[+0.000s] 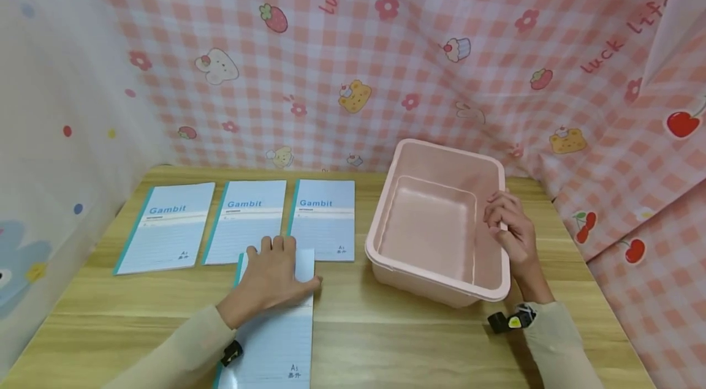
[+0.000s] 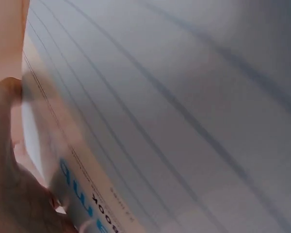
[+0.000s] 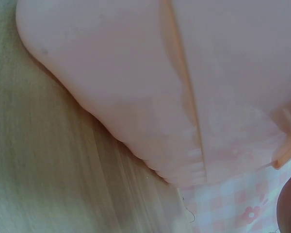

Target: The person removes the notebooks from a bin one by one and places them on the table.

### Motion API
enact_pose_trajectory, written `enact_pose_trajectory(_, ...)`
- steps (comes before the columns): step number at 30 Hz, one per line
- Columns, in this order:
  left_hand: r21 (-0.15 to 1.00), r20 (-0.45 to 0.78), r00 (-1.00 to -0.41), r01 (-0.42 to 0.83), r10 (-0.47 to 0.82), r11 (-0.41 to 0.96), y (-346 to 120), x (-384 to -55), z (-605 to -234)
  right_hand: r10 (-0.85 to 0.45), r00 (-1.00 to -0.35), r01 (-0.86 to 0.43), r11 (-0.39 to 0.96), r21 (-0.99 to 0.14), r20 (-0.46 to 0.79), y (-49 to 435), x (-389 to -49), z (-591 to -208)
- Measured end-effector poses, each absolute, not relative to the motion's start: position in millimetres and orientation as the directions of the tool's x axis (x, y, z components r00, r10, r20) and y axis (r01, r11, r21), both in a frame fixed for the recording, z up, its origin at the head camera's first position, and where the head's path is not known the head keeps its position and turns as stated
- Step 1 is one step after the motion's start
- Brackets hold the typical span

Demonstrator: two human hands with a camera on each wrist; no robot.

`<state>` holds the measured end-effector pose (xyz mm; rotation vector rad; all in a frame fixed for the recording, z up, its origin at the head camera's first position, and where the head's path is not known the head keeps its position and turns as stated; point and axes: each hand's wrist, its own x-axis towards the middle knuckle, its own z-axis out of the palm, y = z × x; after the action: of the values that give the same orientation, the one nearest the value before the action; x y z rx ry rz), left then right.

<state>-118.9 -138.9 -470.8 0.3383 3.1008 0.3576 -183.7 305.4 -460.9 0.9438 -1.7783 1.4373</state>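
Observation:
In the head view my left hand [image 1: 270, 279] holds a light blue notebook [image 1: 276, 340] near its top end, the thumb at the right edge and the fingers reaching over the upper part. The hand covers most of the cover's title. Close up, the ruled notebook cover [image 2: 150, 116] fills the left wrist view, with the thumb [image 2: 12, 90] against its edge. My right hand [image 1: 510, 226] grips the right rim of a pale pink plastic bin [image 1: 436, 282], fingers curled over it. The bin's outer wall [image 3: 111, 73] shows in the right wrist view.
Three matching notebooks lie in a row at the back left: a left one [image 1: 165, 233], a middle one [image 1: 242, 233] and a right one [image 1: 328, 230]. A pink checked cloth [image 1: 309, 64] hangs behind the wooden table [image 1: 397, 346]. White cloth [image 1: 55, 83] hangs at left.

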Motion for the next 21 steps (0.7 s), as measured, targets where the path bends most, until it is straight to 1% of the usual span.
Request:
enact_pose_trajectory(5, 0.224, -0.031, -0.975, 0.207, 0.219, 0.952, -135.4, -110.1, -476.3, -0.124, -0.522, -0.852, 0.133, -0.507, 0.844, 306.8, -184.3, -460.4)
enact_pose_trajectory(8, 0.213, -0.023, -0.971, 0.23, 0.24, 0.95, -134.4, -104.8, -479.0, -0.12, -0.523, -0.851, 0.137, -0.507, 0.844, 307.9, -185.3, -459.9)
enact_pose_trajectory(13, 0.211, 0.018, -0.966, 0.255, 0.257, 0.944, -134.6, -98.1, -477.3, -0.125, -0.541, -0.839, 0.151, -0.523, 0.832, 310.0, -184.0, -458.4)
enact_pose_trajectory(17, 0.199, 0.066, -0.958, 0.287, 0.28, 0.937, -137.5, -100.0, -471.0, -0.138, -0.549, -0.833, 0.167, -0.528, 0.824, 314.2, -179.4, -456.6)
enact_pose_trajectory(19, 0.208, 0.112, -0.955, 0.294, 0.276, 0.933, -141.2, -104.1, -467.2, -0.152, -0.564, -0.822, 0.196, -0.535, 0.812, 317.9, -176.8, -455.1)
enact_pose_trajectory(21, 0.237, 0.164, -0.953, 0.29, 0.255, 0.927, -147.1, -109.5, -463.1, -0.167, -0.591, -0.799, 0.257, -0.544, 0.789, 323.2, -174.2, -452.0)
